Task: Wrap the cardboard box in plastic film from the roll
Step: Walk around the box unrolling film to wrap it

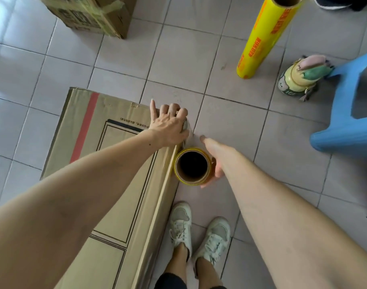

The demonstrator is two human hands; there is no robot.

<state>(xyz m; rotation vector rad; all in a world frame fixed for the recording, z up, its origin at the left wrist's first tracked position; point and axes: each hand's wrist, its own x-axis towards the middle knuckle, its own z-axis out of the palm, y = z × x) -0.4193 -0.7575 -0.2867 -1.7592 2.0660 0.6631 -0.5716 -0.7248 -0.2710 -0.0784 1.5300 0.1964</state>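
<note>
The cardboard box (107, 184) lies on the tiled floor (230, 126), left of our feet. Our left hand (168, 128) pinches bunched plastic film (186, 127) at its far right corner; right-hand fingers (215, 170) curl around the upright roll (192, 166) touching the box's right side.

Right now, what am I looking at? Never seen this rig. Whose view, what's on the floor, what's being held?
No robot here: a person works with bare hands, and the single picture comes from a wide-angle camera on their head, looking down past both arms to their shoes on the tiled floor.

The left hand pins bunched clear film against the top corner of the large cardboard box. The right hand has its grip around the film roll, held upright beside the box's edge, so you see down its hollow core.

Farther off stand a second yellow roll, another taped carton, a blue plastic stool and a small plush toy.
</note>
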